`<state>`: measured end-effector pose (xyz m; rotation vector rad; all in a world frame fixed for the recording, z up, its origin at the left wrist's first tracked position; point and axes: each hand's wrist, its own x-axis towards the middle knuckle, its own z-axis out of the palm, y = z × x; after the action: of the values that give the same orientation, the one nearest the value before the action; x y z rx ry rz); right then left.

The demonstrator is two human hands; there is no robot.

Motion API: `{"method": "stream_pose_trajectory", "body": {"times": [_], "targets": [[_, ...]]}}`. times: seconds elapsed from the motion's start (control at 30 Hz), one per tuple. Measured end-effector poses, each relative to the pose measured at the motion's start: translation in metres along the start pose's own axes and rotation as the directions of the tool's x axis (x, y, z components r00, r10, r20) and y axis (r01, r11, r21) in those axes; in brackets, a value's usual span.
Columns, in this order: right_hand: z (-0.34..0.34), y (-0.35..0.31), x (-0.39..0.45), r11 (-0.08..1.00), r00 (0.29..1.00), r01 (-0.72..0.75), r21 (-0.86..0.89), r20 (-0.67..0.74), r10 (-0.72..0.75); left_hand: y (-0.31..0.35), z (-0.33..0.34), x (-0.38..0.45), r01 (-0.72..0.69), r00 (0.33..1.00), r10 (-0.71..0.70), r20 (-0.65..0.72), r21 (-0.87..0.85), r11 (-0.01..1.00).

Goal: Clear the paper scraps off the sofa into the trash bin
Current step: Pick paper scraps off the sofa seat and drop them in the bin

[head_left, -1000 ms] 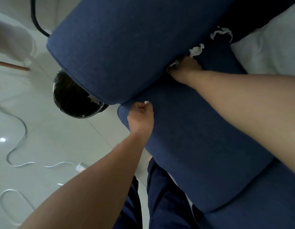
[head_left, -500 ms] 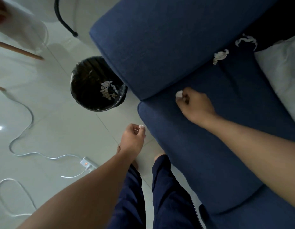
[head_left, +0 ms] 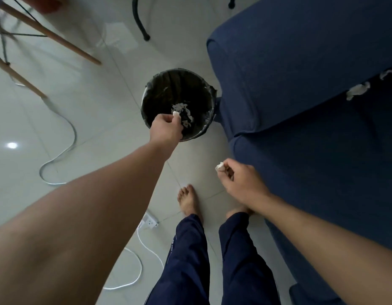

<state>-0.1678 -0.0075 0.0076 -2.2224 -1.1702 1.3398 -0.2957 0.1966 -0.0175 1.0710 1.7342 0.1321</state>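
Pale floor tiles carry a round black trash bin, mouth up, beside the blue sofa; white paper scraps lie inside it. Above the bin, the left hand pinches a small scrap. Near the sofa's front edge, the right hand pinches another scrap. Two more torn pieces lie along the seat's crease.

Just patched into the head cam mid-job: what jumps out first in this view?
The left hand pinches a paper scrap over the black-lined trash bin beside the blue sofa. The right hand holds another scrap above the floor, short of the bin. Two scraps remain on the sofa, upper right.
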Motion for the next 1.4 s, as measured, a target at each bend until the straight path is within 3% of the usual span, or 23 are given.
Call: {"method": "stream_pose_trajectory", "body": {"times": [0.3,0.4,0.6,0.73,0.83,0.97,1.2,1.4], "targets": [[-0.008,-0.089,0.090,0.998,0.999,-0.007,-0.055,-0.047,0.005,-0.037,-0.045,0.005,0.116,0.987,-0.120,0.111,0.041,0.992],[-0.008,-0.109,0.119,0.993,0.996,-0.073,-0.097,-0.063,0.067,-0.048,-0.052,0.003,0.097,0.987,-0.103,0.125,0.055,0.994],[-0.001,-0.133,0.154,0.963,0.989,-0.135,-0.235,-0.099,0.114,-0.049,-0.072,0.014,0.002,0.997,-0.022,0.079,0.241,0.971],[0.001,-0.138,0.161,0.951,0.991,-0.120,-0.284,-0.087,0.099,-0.038,-0.084,0.026,-0.098,0.994,0.075,0.078,0.367,0.925],[0.000,-0.140,0.162,0.955,0.996,-0.088,-0.284,-0.036,0.082,-0.028,-0.087,0.031,-0.212,0.977,0.190,0.095,0.517,0.830],[0.000,-0.140,0.160,0.952,0.995,-0.089,-0.291,0.020,0.099,-0.018,-0.085,0.034,-0.289,0.957,0.254,0.143,0.574,0.766],[0.006,-0.123,0.137,0.955,0.986,-0.144,-0.260,0.045,0.161,-0.020,-0.073,0.027,-0.271,0.962,0.205,0.181,0.533,0.802],[0.025,-0.084,0.094,0.952,0.969,-0.218,-0.214,0.067,0.237,-0.030,-0.066,0.011,-0.301,0.953,0.205,0.225,0.603,0.739]]}}
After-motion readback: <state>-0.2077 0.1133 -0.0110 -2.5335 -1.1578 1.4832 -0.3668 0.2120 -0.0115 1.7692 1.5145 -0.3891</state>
